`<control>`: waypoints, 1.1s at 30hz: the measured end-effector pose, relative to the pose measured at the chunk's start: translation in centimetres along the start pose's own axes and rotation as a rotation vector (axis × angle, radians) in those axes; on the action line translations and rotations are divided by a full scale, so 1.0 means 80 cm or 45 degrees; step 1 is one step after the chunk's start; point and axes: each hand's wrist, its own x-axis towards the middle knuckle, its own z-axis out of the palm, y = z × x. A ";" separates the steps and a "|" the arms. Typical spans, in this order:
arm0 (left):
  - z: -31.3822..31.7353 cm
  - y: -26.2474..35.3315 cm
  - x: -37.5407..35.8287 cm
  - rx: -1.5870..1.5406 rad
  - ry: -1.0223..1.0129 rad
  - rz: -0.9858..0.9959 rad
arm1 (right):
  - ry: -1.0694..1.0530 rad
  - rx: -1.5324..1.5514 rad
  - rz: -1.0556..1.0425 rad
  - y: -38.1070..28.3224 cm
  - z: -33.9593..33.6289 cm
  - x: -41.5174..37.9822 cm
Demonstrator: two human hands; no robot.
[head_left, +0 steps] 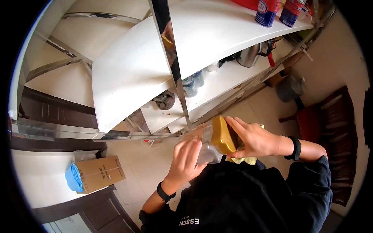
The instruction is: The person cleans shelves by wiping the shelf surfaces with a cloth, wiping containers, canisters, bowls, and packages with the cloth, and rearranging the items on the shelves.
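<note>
My left hand (184,161) is wrapped round a clear plastic jar (210,154), which is tilted in front of my chest. A gold lid (224,136) sits at the jar's right end. My right hand (254,138) grips this lid, fingers over its top edge and thumb below. Bunched under the right palm is a pale yellow cloth (244,160), partly hidden by the hand. Each wrist has a black band.
A white shelf unit (132,83) with mirrored posts stands before me. It carries spray cans (267,13), a steel kettle (248,55) and glass jars (190,86). At right is a dark wooden chair (338,143); at lower left, a cardboard box (101,174) with a blue bag (74,178).
</note>
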 end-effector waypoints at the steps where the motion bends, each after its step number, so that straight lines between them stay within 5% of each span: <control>1: 0.004 -0.003 -0.003 0.023 0.031 0.019 | 0.008 -0.034 -0.026 -0.002 -0.002 0.001; 8: -0.002 -0.002 0.000 0.074 0.037 -0.007 | 0.078 -0.065 -0.117 -0.003 -0.007 0.004; 11: 0.003 0.009 0.006 -0.069 0.071 -0.223 | 0.068 -0.053 -0.161 -0.006 -0.011 0.006; 17: 0.015 -0.001 0.015 -0.069 0.070 -0.125 | 0.117 -0.235 -0.315 -0.006 -0.008 0.004; 28: 0.040 -0.002 -0.012 -0.349 -0.125 -0.174 | -0.051 -0.150 -0.116 0.024 0.053 -0.025; 33: 0.064 0.019 -0.024 -0.432 -0.338 -0.501 | -0.125 -0.074 0.081 0.043 0.066 -0.029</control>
